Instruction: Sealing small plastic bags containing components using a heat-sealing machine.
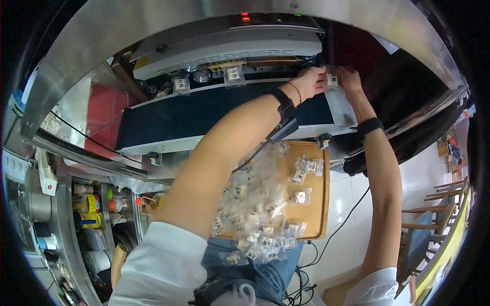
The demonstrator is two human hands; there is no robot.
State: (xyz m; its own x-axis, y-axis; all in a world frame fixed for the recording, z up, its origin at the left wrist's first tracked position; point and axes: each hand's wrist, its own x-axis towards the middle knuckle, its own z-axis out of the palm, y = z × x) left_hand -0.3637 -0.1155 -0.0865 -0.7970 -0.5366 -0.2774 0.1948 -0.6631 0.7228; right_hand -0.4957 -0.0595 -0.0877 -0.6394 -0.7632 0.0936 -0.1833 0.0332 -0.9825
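Note:
A small clear plastic packet (333, 81) with a printed label is held between my two hands at the right end of a band sealer (229, 48). My left hand (310, 83) is closed on its left edge, while the fingers of my right hand (349, 80) grip its right edge. Further left, two more packets hang at the sealing band above the dark conveyor belt (178, 118): one labelled packet (233, 75) near the middle and another packet (180, 84) to its left. My left forearm crosses in front of the belt.
Below the belt, a wooden tray (312, 217) holds a heap of packets (255, 204), some spilling over its near edge by my lap. Black cables (301, 280) lie on the floor. Shelves with bottles (89, 204) stand at left, chairs (423, 224) at right. A metal frame (229, 15) arches overhead.

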